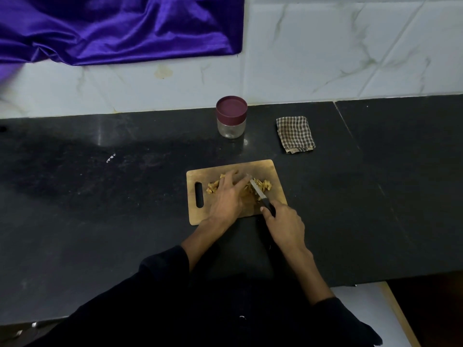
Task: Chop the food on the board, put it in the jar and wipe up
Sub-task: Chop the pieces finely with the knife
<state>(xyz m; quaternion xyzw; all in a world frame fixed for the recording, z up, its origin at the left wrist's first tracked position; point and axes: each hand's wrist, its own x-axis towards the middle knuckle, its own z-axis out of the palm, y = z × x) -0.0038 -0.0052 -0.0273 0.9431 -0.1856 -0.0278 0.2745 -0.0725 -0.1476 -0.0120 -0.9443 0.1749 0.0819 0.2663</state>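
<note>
My left hand (226,196) lies flat, fingers straight, on the food (263,184). Right hand (284,224) grips knife (261,195) over board (265,169).

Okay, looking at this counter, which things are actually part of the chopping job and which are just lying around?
Part of the job:
- cutting board, with the food on it
- knife, held by the right hand
- left hand, resting on the food
- jar, lid on, seemingly empty
- checked cloth, folded

Just lying about:
- purple fabric against the wall
</note>
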